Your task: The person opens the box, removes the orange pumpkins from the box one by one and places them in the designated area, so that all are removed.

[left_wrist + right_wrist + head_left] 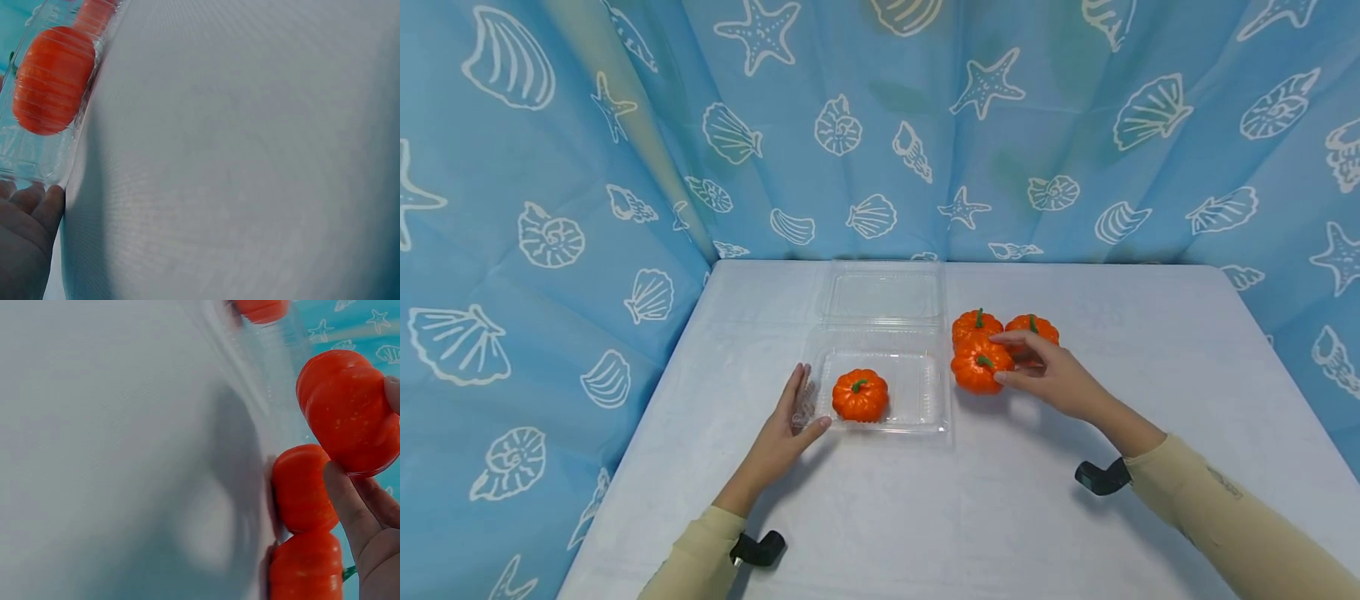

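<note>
A small orange pumpkin (982,364) with a green stem is pinched by my right hand (1048,375); the right wrist view shows this held pumpkin (344,412) raised off the table. Two more pumpkins sit just behind it, one on the left (976,322) and one on the right (1037,326), partly covered by the hand. Inside the clear plastic clamshell box (917,425) lies another pumpkin (860,396), toward the left of the base. My left hand (782,437) rests against the box's left side, fingers extended and thumb at the front edge.
The box's transparent lid (883,296) lies folded back, away from me. A white cloth covers the table (880,517). Blue curtains (820,192) with white shell prints hang behind and at the sides. Each wrist carries a black camera mount (760,550).
</note>
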Motion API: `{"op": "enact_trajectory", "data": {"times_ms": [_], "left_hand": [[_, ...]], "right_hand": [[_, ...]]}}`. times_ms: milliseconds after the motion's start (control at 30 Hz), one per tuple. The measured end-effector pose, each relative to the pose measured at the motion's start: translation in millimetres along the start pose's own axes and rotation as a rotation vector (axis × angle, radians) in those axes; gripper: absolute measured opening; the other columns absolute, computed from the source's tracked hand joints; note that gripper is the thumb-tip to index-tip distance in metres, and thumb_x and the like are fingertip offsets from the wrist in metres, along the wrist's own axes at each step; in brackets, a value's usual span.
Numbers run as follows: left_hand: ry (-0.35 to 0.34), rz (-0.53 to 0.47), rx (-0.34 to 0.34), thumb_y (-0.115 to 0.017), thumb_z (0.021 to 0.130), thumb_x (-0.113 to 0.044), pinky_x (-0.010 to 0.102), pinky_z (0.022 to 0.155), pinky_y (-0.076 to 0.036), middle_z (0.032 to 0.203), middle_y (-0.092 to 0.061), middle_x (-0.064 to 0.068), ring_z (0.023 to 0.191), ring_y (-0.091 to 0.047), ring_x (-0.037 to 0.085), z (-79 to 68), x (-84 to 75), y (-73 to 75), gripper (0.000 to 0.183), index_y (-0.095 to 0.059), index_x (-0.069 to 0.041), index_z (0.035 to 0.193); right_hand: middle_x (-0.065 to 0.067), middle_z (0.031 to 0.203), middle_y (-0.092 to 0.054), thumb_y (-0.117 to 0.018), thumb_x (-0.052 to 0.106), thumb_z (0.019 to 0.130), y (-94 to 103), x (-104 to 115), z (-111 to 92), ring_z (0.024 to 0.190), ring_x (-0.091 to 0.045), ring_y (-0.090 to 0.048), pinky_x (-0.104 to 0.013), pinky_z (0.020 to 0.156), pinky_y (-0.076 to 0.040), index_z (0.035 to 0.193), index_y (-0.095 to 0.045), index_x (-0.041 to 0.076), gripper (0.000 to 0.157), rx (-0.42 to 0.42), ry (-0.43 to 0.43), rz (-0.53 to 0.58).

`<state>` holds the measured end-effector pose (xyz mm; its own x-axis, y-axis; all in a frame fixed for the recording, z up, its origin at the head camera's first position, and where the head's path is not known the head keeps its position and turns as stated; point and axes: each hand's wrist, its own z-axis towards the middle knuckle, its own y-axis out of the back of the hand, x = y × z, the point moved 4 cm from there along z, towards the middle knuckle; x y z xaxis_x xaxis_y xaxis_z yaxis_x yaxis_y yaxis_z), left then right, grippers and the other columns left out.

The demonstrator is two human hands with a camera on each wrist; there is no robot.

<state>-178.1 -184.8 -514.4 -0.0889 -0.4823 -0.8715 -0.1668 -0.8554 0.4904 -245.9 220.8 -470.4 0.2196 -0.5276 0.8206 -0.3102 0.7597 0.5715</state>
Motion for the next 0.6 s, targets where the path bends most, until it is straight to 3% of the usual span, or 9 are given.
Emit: {"op": "enact_trajectory", "data": {"times_ms": [333,600], "left_hand": [[0.005,-0.002,0.001,-0.072,0.096,-0.028,0.062,0.113,-0.033,0.170,-0.015,-0.002,0.154,-0.019,0.030,-0.2,0.6,0.6,0.097,-0.006,-0.017,0.165],[0.009,0.000,0.000,-0.072,0.096,-0.027,0.063,0.112,-0.035,0.170,-0.015,-0.003,0.154,-0.019,0.030,0.4,-0.3,0.8,0.096,-0.006,-0.017,0.165]], "right_hand": [[-0.014,0.139,-0.057,-0.079,0.034,0.091,-12.3,-22,-8,0.117,-0.033,-0.062,-0.041,0.095,-0.056,0.140,-0.057,0.014,0.058,0.048,-0.036,0.018],[-0.015,0.137,-0.060,-0.077,0.034,0.092,-19.6,-28,-10,0.116,-0.032,-0.063,-0.044,0.095,-0.056,0.140,-0.057,0.012,0.056,0.049,-0.045,-0.004]]}}
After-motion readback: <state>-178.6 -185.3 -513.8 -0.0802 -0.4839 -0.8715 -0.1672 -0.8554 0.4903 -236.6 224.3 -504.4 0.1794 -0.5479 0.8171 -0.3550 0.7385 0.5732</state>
